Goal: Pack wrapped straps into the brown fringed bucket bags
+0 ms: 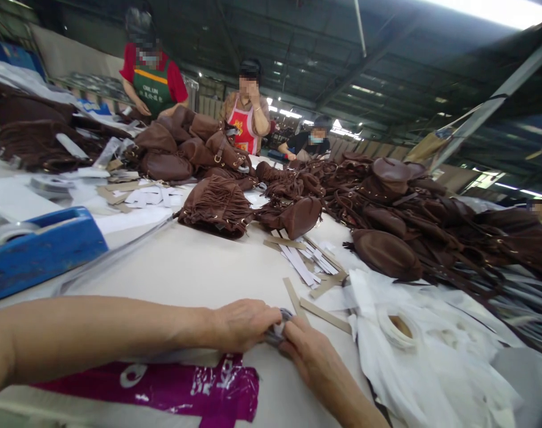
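Foremost, item one: small grey-and-white piece [277, 329], low centre, just above the desk [199, 267], held between both hands; too crumpled and covered to name more closely.

Left hand [242, 324]: grip pressed together, fingertips pinching the piece's left side, forearm lying across the near edge.

Right hand [310, 355]: grip likewise closed, pinching the piece from the right, fingers touching those of the left.

Under the left forearm: magenta printed sheet [186, 386], flat.

Just beyond the hands: cardboard strips [325, 315], loose; farther off, white paper strips [303, 263].

To the right: white tape roll [400, 328] lying on a heap of white fabric bags [453, 362].

To the left: blue tape dispenser [43, 249].

Mid-desk: brown fringed bag [217, 205]; behind and to its right, long pile of brown bags [409, 202].

Far side: co-worker in green apron [153, 89], co-worker in red apron [248, 128], co-worker in black top [313, 142].
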{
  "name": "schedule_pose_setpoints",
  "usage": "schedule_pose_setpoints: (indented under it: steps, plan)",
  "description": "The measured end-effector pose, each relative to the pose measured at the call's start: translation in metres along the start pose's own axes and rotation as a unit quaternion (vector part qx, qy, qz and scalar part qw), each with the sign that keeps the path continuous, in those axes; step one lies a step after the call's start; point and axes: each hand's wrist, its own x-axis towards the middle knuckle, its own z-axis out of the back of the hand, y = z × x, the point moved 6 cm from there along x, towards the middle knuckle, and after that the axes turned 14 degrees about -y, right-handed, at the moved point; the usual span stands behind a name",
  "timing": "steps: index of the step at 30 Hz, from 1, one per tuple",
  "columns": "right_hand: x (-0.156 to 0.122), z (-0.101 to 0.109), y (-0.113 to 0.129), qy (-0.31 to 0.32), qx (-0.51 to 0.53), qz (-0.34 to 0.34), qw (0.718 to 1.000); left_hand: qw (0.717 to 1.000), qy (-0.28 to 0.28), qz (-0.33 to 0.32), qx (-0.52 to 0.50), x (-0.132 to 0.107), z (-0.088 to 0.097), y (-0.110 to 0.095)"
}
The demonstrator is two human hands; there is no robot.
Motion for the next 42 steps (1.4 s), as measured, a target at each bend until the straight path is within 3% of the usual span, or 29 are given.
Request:
schedule_pose_setpoints:
  steps: [3, 6, 8, 13, 15, 18, 21, 24, 28, 30, 34, 36, 39, 42]
  plan:
    - [-0.002, 0.013, -0.004, 0.011, 0.070, 0.068, 0.995, 0.997, 0.011, -0.069, 0.014, 0.000, 0.011, 0.006]
    - [-0.003, 0.018, -0.009, 0.018, 0.086, 0.072, 0.994, 0.986, 0.041, -0.150, 0.052, 0.007, 0.013, 0.002]
    - [-0.003, 0.015, -0.009, 0.025, 0.067, 0.050, 0.996, 0.989, 0.044, -0.127, 0.067, 0.014, 0.008, -0.003]
    - [-0.004, 0.000, -0.011, -0.029, -0.062, -0.045, 0.997, 0.996, 0.039, 0.065, 0.048, 0.015, -0.012, -0.010]
    - [-0.007, -0.004, -0.010, -0.053, -0.072, -0.017, 0.996, 0.997, 0.032, 0.061, 0.026, 0.011, -0.011, -0.010]
    - [-0.013, -0.004, -0.009, -0.036, -0.027, 0.075, 0.996, 0.999, 0.031, -0.031, 0.021, 0.009, 0.001, -0.005]
    - [-0.014, 0.006, -0.012, -0.013, 0.023, 0.110, 0.994, 0.992, 0.057, -0.099, 0.050, 0.011, 0.007, -0.004]
    - [-0.012, 0.008, -0.010, 0.003, 0.030, 0.078, 0.997, 0.994, 0.074, -0.051, 0.065, 0.015, 0.000, -0.013]
    - [-0.014, -0.006, -0.011, 0.001, -0.071, -0.024, 0.997, 0.997, 0.040, 0.054, 0.045, 0.010, -0.011, -0.020]
    - [-0.015, -0.008, -0.009, -0.002, -0.061, -0.012, 0.998, 0.999, 0.020, 0.019, 0.024, 0.007, -0.008, -0.018]
    - [-0.016, 0.003, -0.007, 0.028, 0.046, 0.080, 0.995, 0.988, 0.017, -0.147, 0.033, 0.006, 0.006, -0.007]
    - [-0.014, 0.009, -0.007, 0.049, 0.069, 0.083, 0.993, 0.984, 0.033, -0.169, 0.053, 0.011, 0.006, -0.005]
    - [-0.012, 0.008, -0.006, 0.056, 0.045, 0.023, 0.997, 0.993, 0.041, -0.086, 0.072, 0.019, -0.003, -0.009]
    - [-0.013, 0.003, -0.009, 0.001, 0.001, -0.066, 0.998, 0.997, 0.020, -0.002, 0.078, 0.017, -0.009, -0.018]
